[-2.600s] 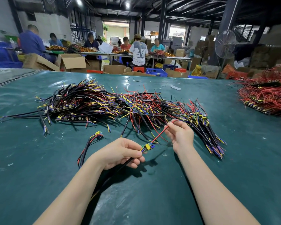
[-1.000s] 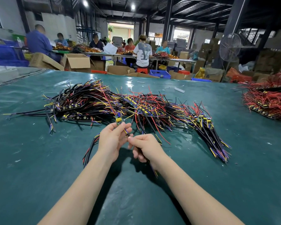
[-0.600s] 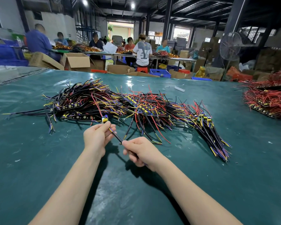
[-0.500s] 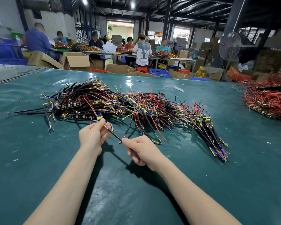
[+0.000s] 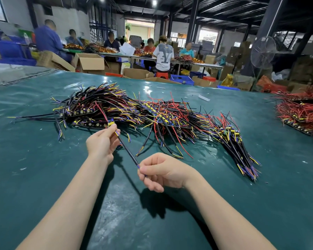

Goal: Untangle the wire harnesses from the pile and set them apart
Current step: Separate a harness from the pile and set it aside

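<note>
Tension seems to run along one harness (image 5: 127, 150), a black-sheathed length drawn straight between both hands just in front of the pile (image 5: 152, 112) on the green table (image 5: 43, 186). The left hand (image 5: 101, 143) pinches its far end between thumb and fingertips, right below the yellow-and-blue connector (image 5: 111, 122). The right hand (image 5: 163, 171) pinches the near end, where blue and yellow cores poke out of the sheath, with its other fingers curled loosely beneath.

The harness's long axis slants from far left to near right, so the connector end lies toward the pile and the stripped end toward the person. That matters because a red lead (image 5: 100, 108) rises from the connector and runs back over the left part of the pile. Whether it lies loose on top or is threaded under other wires cannot be told. The left hand is nearer to that possible snag, right at the pile's front edge, while the right hand is well clear of it over bare table.

The likely move is a draw along the axis, toward the near right and away from the pile, with the left hand guiding the connector free. At the pile's right end a bundle (image 5: 237, 147) lies with its wires roughly parallel, perhaps the place for freed pieces, though that is a guess.
</note>
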`<state>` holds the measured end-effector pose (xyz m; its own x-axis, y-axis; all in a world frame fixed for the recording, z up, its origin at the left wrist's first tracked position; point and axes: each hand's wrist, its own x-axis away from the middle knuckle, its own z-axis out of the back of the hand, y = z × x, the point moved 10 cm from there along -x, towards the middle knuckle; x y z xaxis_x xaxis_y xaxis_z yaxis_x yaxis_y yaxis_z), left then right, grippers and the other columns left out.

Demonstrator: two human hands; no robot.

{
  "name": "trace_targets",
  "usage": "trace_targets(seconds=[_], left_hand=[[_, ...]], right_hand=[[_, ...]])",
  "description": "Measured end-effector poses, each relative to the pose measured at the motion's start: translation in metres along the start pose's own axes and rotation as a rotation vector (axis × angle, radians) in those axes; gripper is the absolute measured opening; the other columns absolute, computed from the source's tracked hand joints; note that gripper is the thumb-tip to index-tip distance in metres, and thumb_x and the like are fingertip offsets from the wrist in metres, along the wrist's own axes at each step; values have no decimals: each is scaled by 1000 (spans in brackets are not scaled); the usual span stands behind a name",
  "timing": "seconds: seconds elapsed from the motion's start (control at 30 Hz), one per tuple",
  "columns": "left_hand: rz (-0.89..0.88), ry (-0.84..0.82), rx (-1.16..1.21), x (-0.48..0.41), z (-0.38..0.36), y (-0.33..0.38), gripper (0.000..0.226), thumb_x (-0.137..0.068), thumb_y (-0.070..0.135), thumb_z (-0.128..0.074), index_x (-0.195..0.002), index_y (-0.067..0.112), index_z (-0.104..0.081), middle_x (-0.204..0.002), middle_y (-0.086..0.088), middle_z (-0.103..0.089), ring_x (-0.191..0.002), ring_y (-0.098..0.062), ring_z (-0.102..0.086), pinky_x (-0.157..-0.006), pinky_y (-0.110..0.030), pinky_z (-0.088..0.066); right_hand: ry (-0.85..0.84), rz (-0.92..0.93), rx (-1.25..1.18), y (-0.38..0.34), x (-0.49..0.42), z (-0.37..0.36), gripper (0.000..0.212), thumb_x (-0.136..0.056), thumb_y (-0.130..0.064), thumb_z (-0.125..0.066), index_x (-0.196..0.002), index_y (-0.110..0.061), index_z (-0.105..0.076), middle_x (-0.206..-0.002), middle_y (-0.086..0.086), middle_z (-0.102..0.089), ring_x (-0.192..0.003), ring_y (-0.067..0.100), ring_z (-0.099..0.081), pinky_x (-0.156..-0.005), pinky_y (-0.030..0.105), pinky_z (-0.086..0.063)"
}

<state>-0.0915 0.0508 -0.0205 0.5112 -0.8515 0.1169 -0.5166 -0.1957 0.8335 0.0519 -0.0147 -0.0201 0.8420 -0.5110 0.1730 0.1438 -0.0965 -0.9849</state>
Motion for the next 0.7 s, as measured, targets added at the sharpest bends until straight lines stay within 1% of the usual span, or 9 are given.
trace_targets(seconds=[0.13,0.2,0.27,0.33,0.4,0.47,0.5,0.57,0.7], left_hand=[[-1,-17,-31,6,-7,-5,16,-85,11,-64,-71,13,-58,-43,10,-60,-40,3,-56,-38,-9,-41],[6,-26,-45,10,-10,-7,18,-84,11,-65,-69,15,-58,-43,11,-60,-39,4,-55,-38,-9,-39],[11,-42,-57,15,-14,-9,18,-84,10,-65,-69,15,-57,-43,12,-59,-37,4,-53,-38,-9,-40],[9,-65,-75,20,-21,-11,17,-84,10,-65,-69,13,-57,-42,12,-58,-36,4,-52,-39,-10,-43],[-1,-106,-112,28,-32,-15,18,-84,8,-65,-68,11,-58,-40,11,-55,-35,3,-50,-39,-10,-44],[-13,-150,-169,38,-44,-22,19,-82,6,-66,-65,9,-58,-38,9,-53,-34,2,-48,-39,-11,-44],[-21,-173,-205,43,-51,-26,20,-82,5,-66,-64,8,-58,-37,9,-52,-33,2,-47,-39,-12,-44],[-47,-207,-273,50,-60,-33,23,-82,4,-66,-61,8,-59,-36,9,-49,-33,1,-44,-39,-13,-43],[-114,-306,-376,65,-73,-41,23,-83,-2,-60,-63,9,-63,-39,10,-51,-37,1,-46,-40,-15,-45]], right_hand=[[-156,-75,22,3,6,-12,13,-84,-4,-43,-75,-5,-52,-51,-4,-64,-33,2,-51,-37,12,-40],[-191,-140,58,11,11,-10,14,-78,-10,-50,-71,-9,-61,-50,-2,-64,-32,4,-51,-35,13,-41],[-150,-172,133,15,16,4,17,-73,-21,-59,-61,-15,-70,-51,6,-61,-32,6,-51,-34,14,-40],[83,-140,142,10,17,36,21,-79,-25,-61,-64,-13,-69,-50,6,-58,-34,8,-51,-33,14,-40],[513,-31,136,-4,26,82,21,-88,-19,-58,-69,-11,-62,-43,-1,-56,-33,8,-50,-35,14,-39],[949,137,217,-25,48,114,24,-88,-13,-60,-64,-13,-57,-44,-2,-56,-36,10,-51,-42,18,-43],[1086,215,270,-35,57,118,25,-86,-13,-61,-61,-16,-56,-47,-1,-57,-40,13,-54,-48,24,-46],[1147,312,380,-53,56,108,25,-80,-20,-67,-59,-22,-53,-56,1,-59,-52,20,-58,-60,34,-48],[1176,262,620,-67,53,96,25,-69,-23,-73,-61,-23,-49,-61,-5,-57,-63,19,-56,-65,30,-44]])
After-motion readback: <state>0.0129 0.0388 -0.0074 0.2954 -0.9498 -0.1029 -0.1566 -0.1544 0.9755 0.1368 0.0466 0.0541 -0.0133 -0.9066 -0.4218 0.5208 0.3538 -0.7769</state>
